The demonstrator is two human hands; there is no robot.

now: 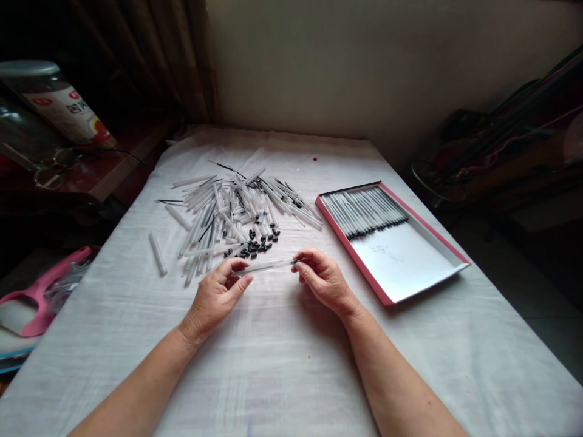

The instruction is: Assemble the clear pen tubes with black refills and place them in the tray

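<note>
Both my hands hold one clear pen tube (266,266) level above the white cloth (282,364). My left hand (217,295) pinches its left end between thumb and fingers. My right hand (324,279) pinches the right end, where a small black tip shows. Just beyond my hands lies a heap of clear tubes and thin refills (232,212), with several small black caps (257,243) at its near edge. One tube (158,253) lies apart on the left.
A shallow white tray with a pink rim (359,261) sits to the right, holding a row of finished pens (367,210) at its far end. Pink-handled scissors (34,300) and a jar (59,103) are off the table's left side. A wall stands behind.
</note>
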